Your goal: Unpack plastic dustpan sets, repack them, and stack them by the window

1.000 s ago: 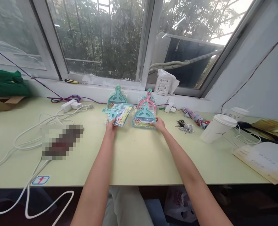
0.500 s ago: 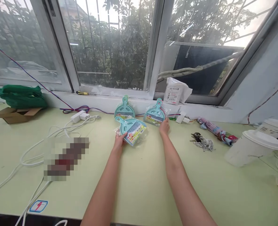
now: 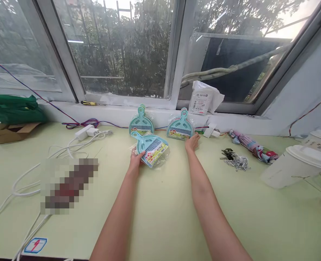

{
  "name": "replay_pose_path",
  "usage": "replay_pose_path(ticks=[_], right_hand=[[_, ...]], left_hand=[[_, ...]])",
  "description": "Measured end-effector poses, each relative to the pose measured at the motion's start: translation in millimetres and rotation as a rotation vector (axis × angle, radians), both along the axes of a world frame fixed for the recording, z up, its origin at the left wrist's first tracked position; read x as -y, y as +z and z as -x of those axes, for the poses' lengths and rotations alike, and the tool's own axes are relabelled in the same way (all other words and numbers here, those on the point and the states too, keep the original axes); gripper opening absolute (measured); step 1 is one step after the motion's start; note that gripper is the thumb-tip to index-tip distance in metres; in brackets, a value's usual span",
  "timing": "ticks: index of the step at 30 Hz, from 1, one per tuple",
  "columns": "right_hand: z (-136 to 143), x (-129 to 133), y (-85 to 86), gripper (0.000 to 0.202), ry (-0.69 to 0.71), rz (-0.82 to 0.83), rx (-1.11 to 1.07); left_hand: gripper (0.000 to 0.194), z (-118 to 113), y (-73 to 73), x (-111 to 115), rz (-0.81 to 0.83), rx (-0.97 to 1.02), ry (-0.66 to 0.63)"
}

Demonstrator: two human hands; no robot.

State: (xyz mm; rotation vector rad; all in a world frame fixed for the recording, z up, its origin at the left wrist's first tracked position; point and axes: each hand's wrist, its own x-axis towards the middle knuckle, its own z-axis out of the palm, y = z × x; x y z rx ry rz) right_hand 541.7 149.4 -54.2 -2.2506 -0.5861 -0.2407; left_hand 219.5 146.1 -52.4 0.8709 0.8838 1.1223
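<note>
left hand [image 3: 135,160] pinches one dustpan [image 3: 152,148]; right hand [image 3: 192,142], grip unclear, touches another dustpan [image 3: 180,128] near the desk's back edge [image 3: 121,132].

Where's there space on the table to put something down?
On the bare table between the left arm and right arm, or right of that arm, in front of the keys. It's crowded around the dustpans and the white cables at left.
</note>
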Motion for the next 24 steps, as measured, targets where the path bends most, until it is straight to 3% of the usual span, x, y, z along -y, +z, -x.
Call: replay_pose_path(ticks=[5,16,24], right_hand=[[-9,-16,-4.7,0.046,0.025,0.041,-0.043],[-12,-27,-7.4,0.052,0.027,0.023,-0.040],[0,-13,-4.7,0.064,0.034,-0.211,0.153]], left_hand=[[0.064,0,1.8,1,0.003,-0.010,-0.004],[0.063,-1,1.2,1,0.000,-0.013,-0.006],[0.065,0,9.8,7,-0.001,-0.034,0.000]])
